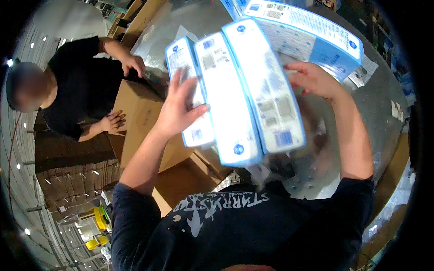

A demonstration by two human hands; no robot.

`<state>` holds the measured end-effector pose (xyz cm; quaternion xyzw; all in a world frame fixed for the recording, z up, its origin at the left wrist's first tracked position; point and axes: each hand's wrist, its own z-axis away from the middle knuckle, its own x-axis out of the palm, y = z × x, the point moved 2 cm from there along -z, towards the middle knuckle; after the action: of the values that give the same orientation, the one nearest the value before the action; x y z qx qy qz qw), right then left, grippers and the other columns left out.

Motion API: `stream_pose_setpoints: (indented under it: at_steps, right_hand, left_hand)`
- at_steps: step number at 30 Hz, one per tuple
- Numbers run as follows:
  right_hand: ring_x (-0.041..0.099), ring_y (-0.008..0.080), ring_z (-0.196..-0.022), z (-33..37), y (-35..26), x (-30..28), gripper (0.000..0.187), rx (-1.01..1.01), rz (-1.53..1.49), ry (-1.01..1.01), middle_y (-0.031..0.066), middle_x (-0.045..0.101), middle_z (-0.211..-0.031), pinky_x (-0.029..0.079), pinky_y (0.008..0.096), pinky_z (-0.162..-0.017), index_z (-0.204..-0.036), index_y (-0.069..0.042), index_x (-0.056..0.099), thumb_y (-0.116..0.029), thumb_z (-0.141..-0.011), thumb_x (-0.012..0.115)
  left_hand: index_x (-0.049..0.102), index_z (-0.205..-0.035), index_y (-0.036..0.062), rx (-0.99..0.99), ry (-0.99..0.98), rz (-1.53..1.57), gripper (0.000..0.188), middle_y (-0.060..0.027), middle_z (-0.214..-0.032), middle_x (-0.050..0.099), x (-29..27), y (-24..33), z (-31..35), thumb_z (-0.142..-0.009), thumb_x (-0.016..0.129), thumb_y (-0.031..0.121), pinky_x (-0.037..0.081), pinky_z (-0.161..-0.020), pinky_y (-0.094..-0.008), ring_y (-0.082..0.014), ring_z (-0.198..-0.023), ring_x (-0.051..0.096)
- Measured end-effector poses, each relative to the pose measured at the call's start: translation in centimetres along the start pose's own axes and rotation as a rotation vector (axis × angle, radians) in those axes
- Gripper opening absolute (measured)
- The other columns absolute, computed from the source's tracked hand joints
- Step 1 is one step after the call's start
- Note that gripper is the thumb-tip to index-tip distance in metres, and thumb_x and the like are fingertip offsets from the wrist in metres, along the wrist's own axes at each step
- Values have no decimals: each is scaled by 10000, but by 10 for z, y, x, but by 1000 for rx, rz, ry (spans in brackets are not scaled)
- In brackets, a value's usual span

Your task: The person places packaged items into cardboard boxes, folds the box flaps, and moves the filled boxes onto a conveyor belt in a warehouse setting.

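Three long white cartons with blue edges stand side by side in front of me: a left carton (199, 122), a middle carton (233, 113) and a right carton (264, 72). Over the left carton is my left hand (181, 106), fingers spread and slightly blurred, its thumb toward the middle one. My right hand (314, 79) is at the right carton's outer side, fingers apart and loosely bent. Whether its fingertips touch the carton, I cannot tell. Neither hand is wrapped round a carton.
More blue-and-white cartons (312, 34) lie at the back of the grey metal table (377, 97). An open brown cardboard box (183, 180) stands at the left. Beside it, a co-worker in a black shirt (86, 86) has hands at another cardboard box (135, 108).
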<state>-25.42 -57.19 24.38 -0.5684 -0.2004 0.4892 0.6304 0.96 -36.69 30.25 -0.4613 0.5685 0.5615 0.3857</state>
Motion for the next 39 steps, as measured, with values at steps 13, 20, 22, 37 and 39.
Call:
stream_pose_setpoints:
  at_steps: [13,20,22,37,39]
  right_hand:
    - [448,253,-1154,83,-34,61,855,-146,-172,91,123,449,-1248,451,386,-885,-1332,-104,311,34,-593,719]
    - [489,251,-1085,135,-12,123,688,-294,227,98,117,490,-1187,420,400,-903,-1214,-81,444,-79,-613,780]
    - [504,266,-1070,132,-21,131,596,-292,390,45,122,536,-1127,403,395,-919,-1172,-50,494,-144,-650,765]
    - [531,196,-1056,185,-140,300,614,-284,726,-1176,135,561,-1160,433,329,-854,-1279,-91,436,-330,-759,659]
    - [527,235,-1075,180,-126,283,646,-391,461,-889,138,541,-1192,434,345,-871,-1289,-98,422,-316,-739,682]
  left_hand:
    - [131,-1334,37,-114,102,1223,861,-178,-1250,402,-28,-3,76,-699,703,145,425,-914,-418,-275,-1109,474]
    - [422,-1235,24,-129,-48,1322,717,-113,-1156,533,24,-14,151,-638,783,190,409,-913,-386,-244,-1067,504]
    - [442,-1215,23,-118,-75,1262,672,-110,-1159,531,15,-12,165,-652,774,176,410,-916,-391,-243,-1062,504]
    - [415,-1243,-25,-423,-326,927,799,-160,-1156,532,-188,-62,344,-656,742,407,405,-918,-373,-236,-1076,505]
    - [279,-1346,-4,-480,-458,549,932,-210,-1365,312,-67,-99,372,-690,661,537,240,-1049,-378,-257,-1289,270]
